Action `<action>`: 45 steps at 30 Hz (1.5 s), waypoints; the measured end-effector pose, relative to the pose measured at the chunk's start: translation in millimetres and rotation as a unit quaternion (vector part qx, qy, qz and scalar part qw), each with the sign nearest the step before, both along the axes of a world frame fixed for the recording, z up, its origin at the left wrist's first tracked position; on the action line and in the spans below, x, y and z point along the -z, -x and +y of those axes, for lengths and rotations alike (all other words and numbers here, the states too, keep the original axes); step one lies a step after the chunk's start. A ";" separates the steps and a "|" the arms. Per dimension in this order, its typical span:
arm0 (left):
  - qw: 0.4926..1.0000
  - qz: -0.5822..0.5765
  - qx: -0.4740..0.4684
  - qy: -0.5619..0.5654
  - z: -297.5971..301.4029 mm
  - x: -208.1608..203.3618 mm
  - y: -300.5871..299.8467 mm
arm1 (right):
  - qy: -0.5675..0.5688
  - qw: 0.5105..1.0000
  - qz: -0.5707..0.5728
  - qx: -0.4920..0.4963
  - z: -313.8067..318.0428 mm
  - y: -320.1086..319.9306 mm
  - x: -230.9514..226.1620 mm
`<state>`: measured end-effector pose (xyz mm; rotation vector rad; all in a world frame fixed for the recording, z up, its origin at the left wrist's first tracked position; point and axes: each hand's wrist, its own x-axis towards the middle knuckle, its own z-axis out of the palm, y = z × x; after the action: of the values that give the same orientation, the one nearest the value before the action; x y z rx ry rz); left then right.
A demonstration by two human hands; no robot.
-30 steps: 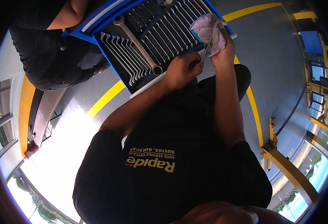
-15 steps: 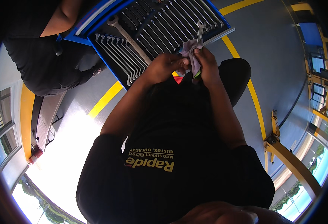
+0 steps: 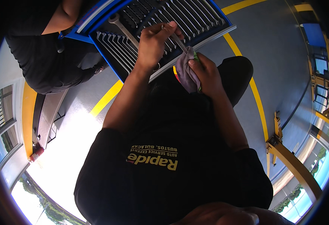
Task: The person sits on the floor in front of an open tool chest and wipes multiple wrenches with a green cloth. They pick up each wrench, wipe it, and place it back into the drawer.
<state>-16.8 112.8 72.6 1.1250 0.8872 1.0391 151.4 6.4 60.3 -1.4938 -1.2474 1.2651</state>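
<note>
A metal wrench [image 3: 181, 45] slants between my two hands over the front edge of an open tool drawer [image 3: 224, 32]. My left hand [image 3: 152, 45] is closed on the wrench's upper end, thumb on top, hiding that end. Around the lower end is a grey-purple cloth [image 3: 188, 73], gripped in my right hand [image 3: 207, 75]. Something bright green peeks out beside the cloth; its kind cannot be made out. Under my left hand lie rows of silver wrenches [image 3: 114, 50] in the drawer's black tray, among them one large wrench [image 3: 122, 27].
At the left a co-worker [image 3: 48, 63] in dark clothes sits low beside the blue tool cabinet [image 3: 76, 34]. Yellow lines [image 3: 257, 99] cross the grey floor [image 3: 269, 48]. A yellow lift arm [image 3: 297, 161] stands at the lower right.
My left hand has moved up and away from the cloth, now gripping the wrench's upper end. The wrench has tilted to the left. The cloth hangs lower and more spread in my right hand.
</note>
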 end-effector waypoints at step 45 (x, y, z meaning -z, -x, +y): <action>0.994 -0.041 -0.102 0.002 -22.2 -5.3 -16.3 | 0.034 0.943 0.303 0.132 28.5 -8.5 -1.3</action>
<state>-0.5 90.6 77.9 0.9960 0.9516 1.2423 159.9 34.9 61.6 -1.1354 -0.5832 1.4413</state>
